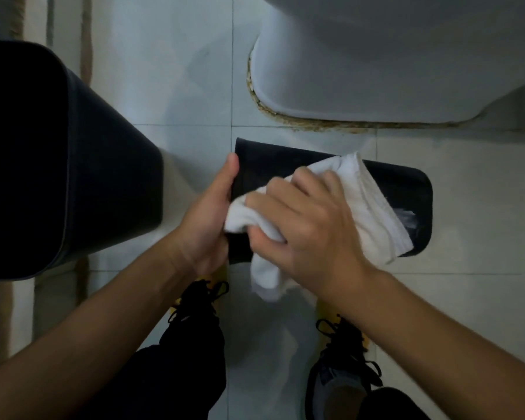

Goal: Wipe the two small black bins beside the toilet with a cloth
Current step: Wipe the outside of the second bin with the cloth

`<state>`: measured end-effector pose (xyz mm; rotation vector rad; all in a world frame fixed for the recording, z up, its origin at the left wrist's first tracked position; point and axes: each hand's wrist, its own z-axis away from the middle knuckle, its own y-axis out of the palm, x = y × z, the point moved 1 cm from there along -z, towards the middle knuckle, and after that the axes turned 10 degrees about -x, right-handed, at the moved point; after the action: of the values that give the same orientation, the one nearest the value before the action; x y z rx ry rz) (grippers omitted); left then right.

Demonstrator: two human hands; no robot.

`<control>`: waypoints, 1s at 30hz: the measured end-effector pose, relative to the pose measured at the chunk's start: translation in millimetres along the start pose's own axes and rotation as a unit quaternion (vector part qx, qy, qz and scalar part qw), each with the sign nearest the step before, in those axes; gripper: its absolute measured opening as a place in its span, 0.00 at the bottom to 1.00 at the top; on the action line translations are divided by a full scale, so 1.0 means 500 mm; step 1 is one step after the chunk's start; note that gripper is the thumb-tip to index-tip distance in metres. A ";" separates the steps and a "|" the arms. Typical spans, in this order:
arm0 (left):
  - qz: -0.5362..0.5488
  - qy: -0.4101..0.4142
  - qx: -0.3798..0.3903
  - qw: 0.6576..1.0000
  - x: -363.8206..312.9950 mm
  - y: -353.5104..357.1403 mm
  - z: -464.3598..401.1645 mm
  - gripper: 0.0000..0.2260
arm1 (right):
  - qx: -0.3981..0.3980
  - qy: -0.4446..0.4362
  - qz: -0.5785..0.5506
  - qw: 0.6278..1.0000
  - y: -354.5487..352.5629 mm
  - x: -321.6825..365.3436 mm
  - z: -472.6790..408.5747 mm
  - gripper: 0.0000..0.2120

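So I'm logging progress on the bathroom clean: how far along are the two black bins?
Nothing shows as finished. In hand: the left hand grips the end of the bin lying on its side by the toilet base, while the right hand presses the white cloth on it. Left: the upright bin on the left stands untouched; whether it was already wiped cannot be told.

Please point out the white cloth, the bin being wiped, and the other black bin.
white cloth (373,207): head view, folded upper part.
bin being wiped (412,183): head view, far rim.
other black bin (103,177): head view, side wall.
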<state>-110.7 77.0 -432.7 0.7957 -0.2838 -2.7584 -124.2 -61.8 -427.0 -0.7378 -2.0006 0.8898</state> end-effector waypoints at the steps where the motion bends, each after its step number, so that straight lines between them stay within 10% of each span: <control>1: 0.001 -0.001 0.002 1.000 -0.001 0.002 0.001 0.29 | -0.023 0.050 0.019 0.998 0.004 0.009 -0.003 0.08; 6: 0.051 0.007 0.022 0.998 -0.008 0.014 0.002 0.27 | -0.051 0.164 0.067 0.983 0.013 0.021 -0.022 0.09; 13: 0.023 0.003 0.000 1.000 -0.005 0.012 0.009 0.28 | 0.058 -0.043 -0.079 0.994 -0.019 -0.001 0.030 0.10; 20: 0.017 0.023 -0.056 0.998 -0.003 0.026 0.014 0.27 | -0.046 0.190 0.035 0.980 0.012 0.003 -0.026 0.09; 30: -0.078 0.145 -0.168 0.972 0.006 0.045 0.009 0.21 | -0.046 0.159 0.020 0.986 -0.023 -0.043 0.031 0.14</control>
<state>-111.4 55.6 -424.6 1.1448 0.3075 -2.6684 -128.6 -89.4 -433.7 -0.9145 -1.7564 0.6574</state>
